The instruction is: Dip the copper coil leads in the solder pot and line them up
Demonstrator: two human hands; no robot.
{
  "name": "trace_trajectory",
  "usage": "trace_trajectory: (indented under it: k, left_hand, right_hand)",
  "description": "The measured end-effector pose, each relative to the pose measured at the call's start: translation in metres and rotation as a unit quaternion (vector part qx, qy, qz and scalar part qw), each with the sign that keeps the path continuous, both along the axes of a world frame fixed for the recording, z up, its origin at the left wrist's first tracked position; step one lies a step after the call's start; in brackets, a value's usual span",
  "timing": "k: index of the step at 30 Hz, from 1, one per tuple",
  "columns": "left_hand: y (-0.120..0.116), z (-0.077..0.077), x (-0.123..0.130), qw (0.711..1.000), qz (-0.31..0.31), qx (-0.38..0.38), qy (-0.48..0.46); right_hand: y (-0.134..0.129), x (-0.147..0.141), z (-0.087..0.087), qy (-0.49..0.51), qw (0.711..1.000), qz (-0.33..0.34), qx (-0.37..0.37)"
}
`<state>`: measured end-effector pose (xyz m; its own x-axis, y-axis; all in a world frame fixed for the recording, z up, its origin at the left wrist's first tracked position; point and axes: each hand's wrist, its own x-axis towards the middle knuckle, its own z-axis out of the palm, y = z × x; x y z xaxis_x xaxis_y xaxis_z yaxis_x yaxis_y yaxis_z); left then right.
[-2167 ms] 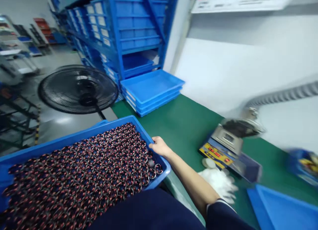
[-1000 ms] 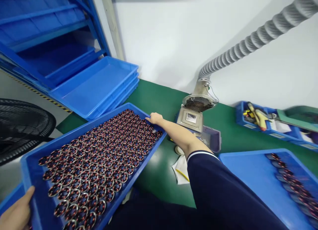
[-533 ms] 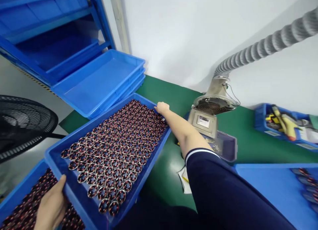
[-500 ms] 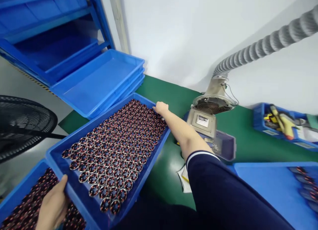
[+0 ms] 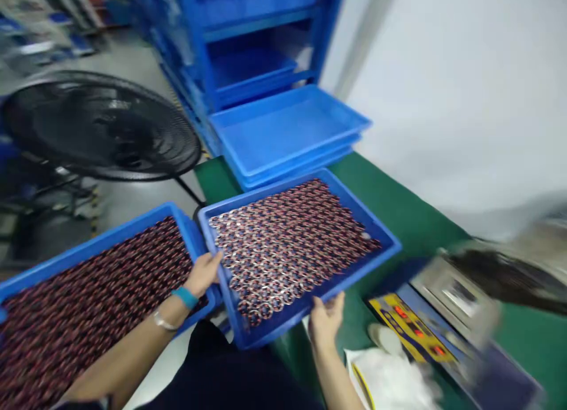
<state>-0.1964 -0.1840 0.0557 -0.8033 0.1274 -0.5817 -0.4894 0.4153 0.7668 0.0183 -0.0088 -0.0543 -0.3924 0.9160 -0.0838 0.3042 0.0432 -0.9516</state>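
Note:
A blue plastic tray (image 5: 354,283) carries many small ring-shaped parts (image 5: 283,244), dark and reddish with metal rims, laid in close rows. My left hand (image 5: 206,274) grips the tray's left wall, a teal band and a pale bracelet on that wrist. Along the near long side, my right hand (image 5: 326,318) is closed on the rim, thumb on top and fingers partly hidden under it. Left of this tray, close beside it, lies another blue tray (image 5: 101,243) filled with similar rings.
Behind the held tray, a stack of blue trays (image 5: 287,132) stands on the green table (image 5: 398,203). A black fan (image 5: 106,126) is at the left, a blue rack (image 5: 261,38) at the back. On the right are a yellow-panelled device (image 5: 411,327) and white cloth (image 5: 394,374).
The view has swung left. My right hand has gone from the tray's far end to its near long side. My left hand still holds the left end, and the tray has turned.

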Motion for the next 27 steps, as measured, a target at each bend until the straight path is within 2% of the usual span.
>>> trace_trajectory:
  k: [4,7,9,12,15,18,20,22,25,27]
  left_hand:
    - [0.026,-0.013,0.009,0.997,0.005,0.043,-0.056]
    - [0.032,-0.017,0.015,0.994,-0.007,0.053,-0.094]
    - [0.03,-0.017,0.016,0.992,-0.02,0.056,-0.11]
    - [0.026,-0.014,0.018,0.992,-0.046,0.05,-0.108]
    - [0.025,-0.01,0.037,0.995,-0.068,0.041,-0.062]
    - [0.019,-0.019,0.079,0.994,-0.088,0.019,0.066]
    - [0.008,-0.032,0.111,0.966,-0.145,-0.009,0.212]
    - [-0.008,-0.048,0.136,0.91,-0.226,-0.003,0.348]
    - [-0.039,-0.078,0.155,0.818,-0.299,0.11,0.479]
    - [-0.062,-0.106,0.163,0.754,-0.359,0.19,0.516]
  right_hand:
    - [0.047,-0.002,0.006,-0.063,0.997,-0.033,-0.009]
    - [0.052,0.001,0.018,-0.11,0.993,-0.027,-0.023]
    - [0.038,0.005,0.021,-0.106,0.994,-0.012,-0.036]
    - [0.003,0.021,0.008,-0.067,0.997,0.023,-0.034]
    - [-0.034,0.046,-0.014,-0.018,0.992,0.099,0.074]
    - [-0.055,0.066,-0.03,0.036,0.973,0.135,0.181]
    - [-0.056,0.07,-0.035,0.057,0.973,0.108,0.196]
    - [-0.054,0.072,-0.035,0.073,0.97,0.082,0.217]
    - [-0.053,0.073,-0.031,0.078,0.942,0.091,0.313]
    - [-0.057,0.076,-0.027,0.072,0.91,0.114,0.391]
